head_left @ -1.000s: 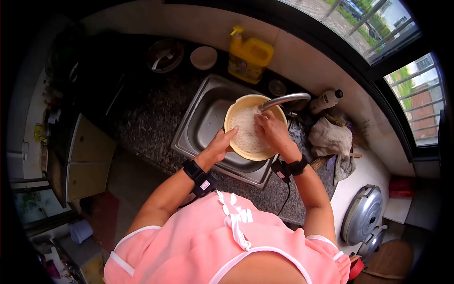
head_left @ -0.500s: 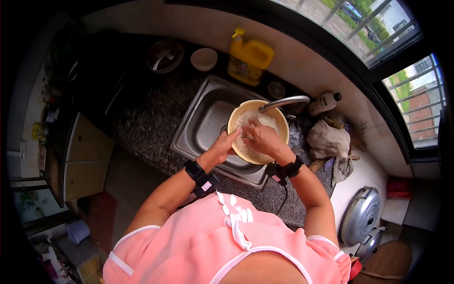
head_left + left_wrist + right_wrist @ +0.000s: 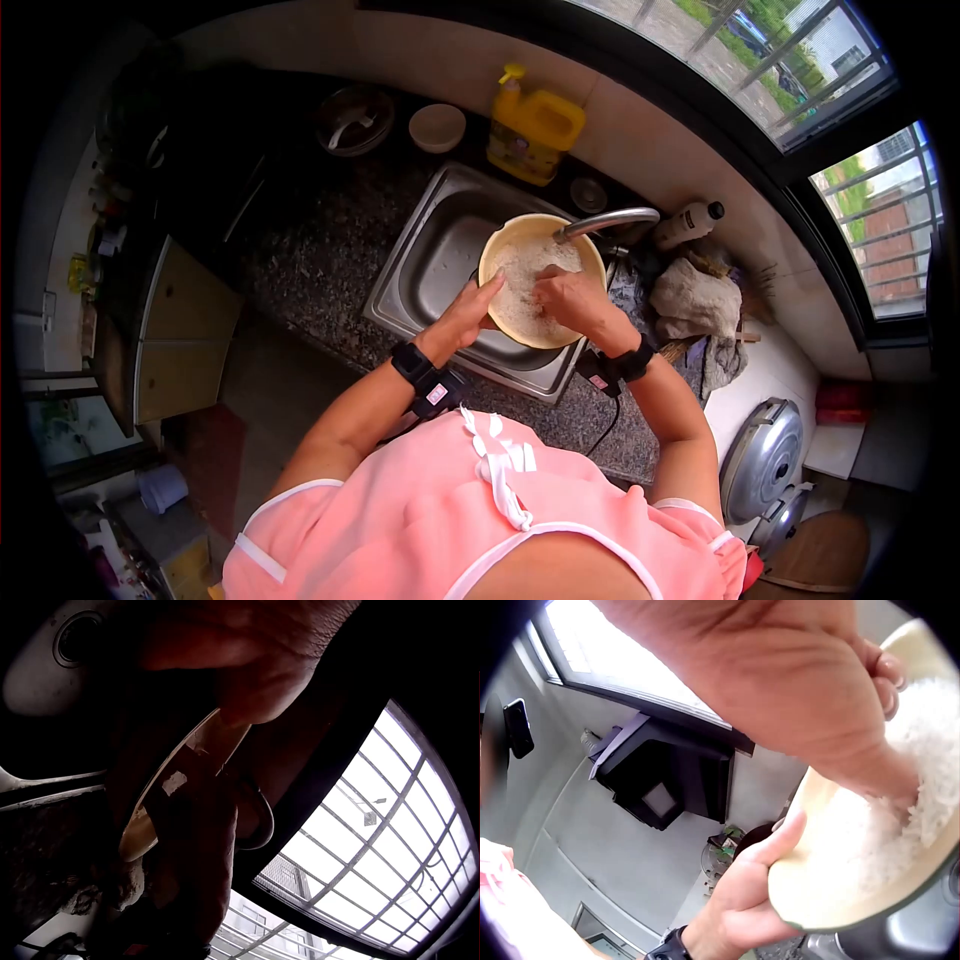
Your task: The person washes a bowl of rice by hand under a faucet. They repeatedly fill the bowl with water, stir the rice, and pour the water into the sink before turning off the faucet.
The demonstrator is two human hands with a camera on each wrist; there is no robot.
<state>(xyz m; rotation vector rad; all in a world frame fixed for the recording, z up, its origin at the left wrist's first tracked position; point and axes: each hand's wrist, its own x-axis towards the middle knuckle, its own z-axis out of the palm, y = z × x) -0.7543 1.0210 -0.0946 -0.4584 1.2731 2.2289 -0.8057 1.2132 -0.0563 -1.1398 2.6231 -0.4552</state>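
A pale yellow bowl [image 3: 494,246] of white rice [image 3: 520,290] is held over the sink [image 3: 410,290], under the end of the curved tap [image 3: 610,216]. My left hand [image 3: 468,310] grips the bowl's near left side, thumb over the rim and the other fingers beneath. My right hand [image 3: 578,303] is inside the bowl with its fingers curled into the rice. In the right wrist view the thumb of that hand [image 3: 802,697] sinks into the rice [image 3: 930,735], and the left hand [image 3: 750,900] supports the rim. The left wrist view is dark, with the bowl's edge [image 3: 176,754] beside the left hand [image 3: 255,667].
Behind the sink stand a yellow jug [image 3: 535,130], a pale bowl [image 3: 437,128] and a dark bowl [image 3: 354,120] with a spoon. To the right are a bottle [image 3: 688,226] and a grey cloth [image 3: 696,298]. Metal lids [image 3: 768,455] stand at the lower right.
The right hand has shifted within the bowl, first towards the left thumb, then back right, its fingers now curled into the rice. The left hand keeps its grip on the rim.
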